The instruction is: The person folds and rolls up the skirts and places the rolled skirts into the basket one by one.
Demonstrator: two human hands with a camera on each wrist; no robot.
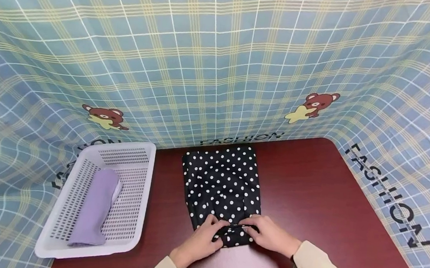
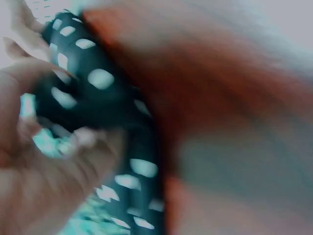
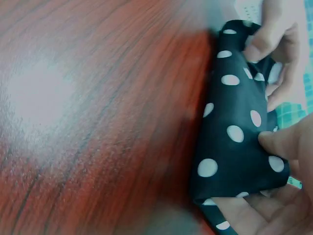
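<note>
A black cloth with white polka dots (image 1: 222, 183) lies folded lengthwise on the dark red table (image 1: 310, 196). Its near end is rolled or folded up. My left hand (image 1: 204, 240) grips that near end from the left, fingers curled over the fold. My right hand (image 1: 267, 233) grips the same end from the right. The right wrist view shows the dotted cloth (image 3: 234, 132) pinched between thumb and fingers (image 3: 281, 142), with the other hand's fingers (image 3: 266, 41) at its far side. In the blurred left wrist view the dotted cloth (image 2: 93, 78) sits against my palm.
A white perforated basket (image 1: 134, 151) stands at the left of the table with a folded lilac cloth (image 1: 95, 206) inside. A blue plaid curtain (image 1: 215, 55) with bear prints surrounds the table on three sides. Bare tabletop lies to the right.
</note>
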